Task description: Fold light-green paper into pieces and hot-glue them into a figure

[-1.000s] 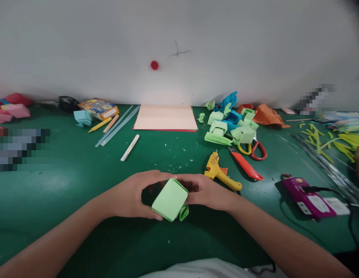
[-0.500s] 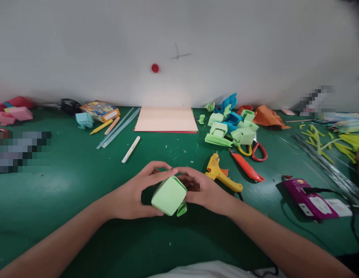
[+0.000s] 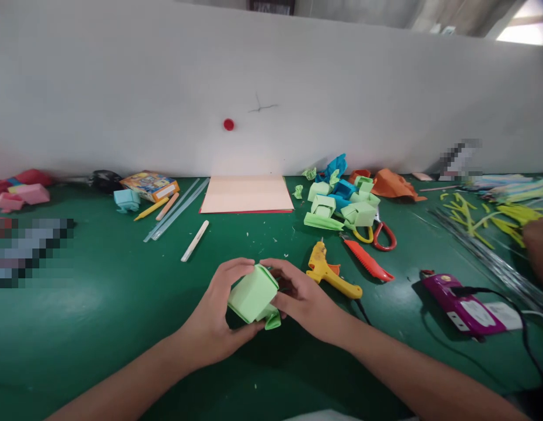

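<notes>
A light green folded paper box (image 3: 252, 294) is held between both my hands just above the green table (image 3: 100, 304). My left hand (image 3: 218, 318) wraps round its left and under side, with the thumb below and the fingers curled over the top edge. Pinching its right edge, my right hand (image 3: 300, 298) covers part of the paper. A small green flap (image 3: 273, 319) hangs under the box.
A yellow glue gun (image 3: 330, 271), an orange knife (image 3: 368, 262) and scissors (image 3: 379, 235) lie to the right. Folded green and blue paper pieces (image 3: 341, 202) are piled behind them. A pink sheet (image 3: 247, 194) lies by the wall. A purple device (image 3: 459, 299) is far right.
The camera has tilted up, so the table things sit lower in view. My hands have turned the green paper box a little and closed tighter round it.
</notes>
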